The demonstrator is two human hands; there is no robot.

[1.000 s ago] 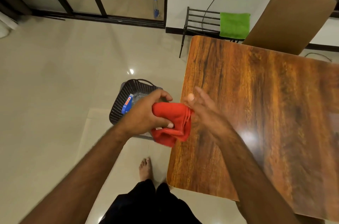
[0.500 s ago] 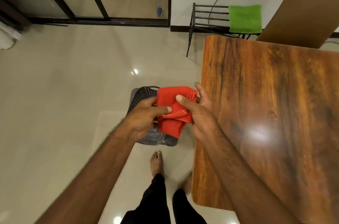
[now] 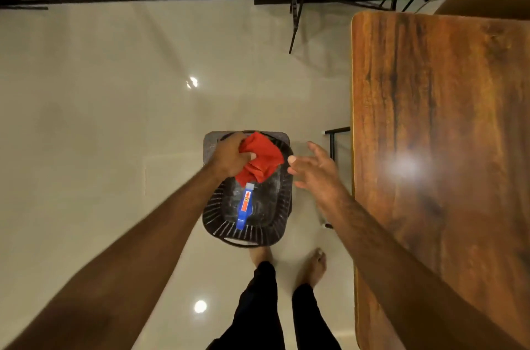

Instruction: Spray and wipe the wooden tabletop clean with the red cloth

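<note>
My left fingers (image 3: 252,155) are clamped on the bunched red cloth (image 3: 262,162), and my left hand (image 3: 231,156) now holds it alone over the black basket (image 3: 213,216) on the floor. My right hand (image 3: 317,170) has let go since half a second ago, fingers spread and empty. The blue spray bottle (image 3: 244,207) lies in the basket; I judge fetching it comes next. The wooden tabletop (image 3: 441,149) sits untouched to my right.

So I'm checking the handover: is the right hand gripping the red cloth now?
No: the right hand is open and clear of the red cloth, which the left hand alone holds over the black basket.
</note>
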